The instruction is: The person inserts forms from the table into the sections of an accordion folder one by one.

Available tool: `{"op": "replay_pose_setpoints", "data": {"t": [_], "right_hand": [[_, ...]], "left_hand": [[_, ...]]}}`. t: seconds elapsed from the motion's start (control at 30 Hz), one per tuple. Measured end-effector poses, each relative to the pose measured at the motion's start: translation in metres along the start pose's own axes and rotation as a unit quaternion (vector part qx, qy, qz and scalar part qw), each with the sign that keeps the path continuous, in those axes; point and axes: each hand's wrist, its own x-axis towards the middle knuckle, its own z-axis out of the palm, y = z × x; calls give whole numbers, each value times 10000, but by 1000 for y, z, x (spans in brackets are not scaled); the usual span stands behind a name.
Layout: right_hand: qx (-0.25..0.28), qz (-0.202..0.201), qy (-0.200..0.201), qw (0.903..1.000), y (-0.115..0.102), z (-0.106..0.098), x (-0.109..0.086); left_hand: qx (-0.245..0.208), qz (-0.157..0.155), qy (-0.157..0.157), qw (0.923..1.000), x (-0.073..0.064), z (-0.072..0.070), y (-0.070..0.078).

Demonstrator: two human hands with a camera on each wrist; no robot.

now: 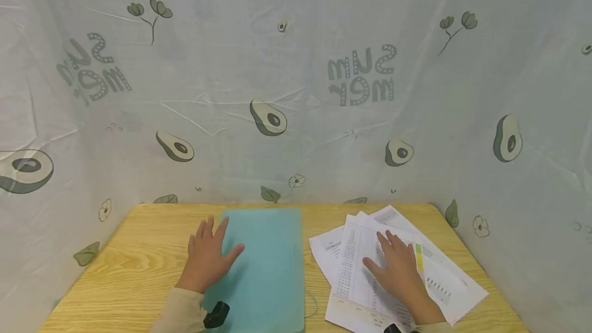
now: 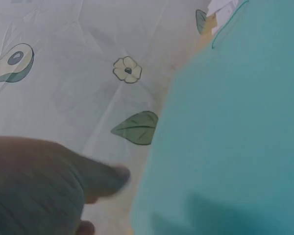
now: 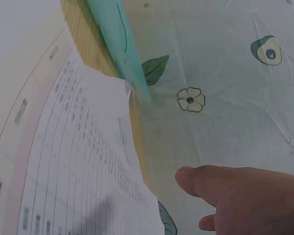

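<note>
A teal folder [image 1: 263, 266] lies flat on the table, left of several loose printed papers [image 1: 356, 261] that overlap at different angles. Over the folder's left edge hovers my left hand [image 1: 208, 256], fingers spread, holding nothing; its shadow falls on the teal cover [image 2: 225, 122]. My right hand [image 1: 400, 271] is above the papers with its fingers apart and nothing in it. In the right wrist view that hand's thumb [image 3: 201, 181] shows beside a sheet with printed columns [image 3: 88, 147]. A thin green cord [image 1: 314, 304] sticks out from the folder's right side.
The wood-grain table [image 1: 139, 251] extends left of the folder. A pale curtain [image 1: 296, 66] printed with avocados, leaves and flowers stands behind the table and along both sides. A dark wrist strap [image 1: 216, 315] sits by the left sleeve.
</note>
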Motion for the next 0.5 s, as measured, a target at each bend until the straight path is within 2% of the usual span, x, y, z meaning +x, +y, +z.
{"op": "replay_pose_setpoints", "data": {"t": [0.1,0.23,0.3,0.37,0.5], "right_hand": [[505,254,-338,9978,-12,3,6],[1117,444,-577,9911,-36,14,10],[1330,335,-768,9876,-49,21,7],[1516,97,-983,9835,-61,26,3],[1614,-361,-1325,9773,-76,32,-4]], "left_hand": [[21,-219,-62,9997,1,0,-5],[7,-954,-422,9945,1,-2,-15],[46,-1243,-648,9901,1,-2,-21],[114,-1386,-844,9867,1,-2,-24],[193,-1445,-1127,9829,1,-1,-26]]}}
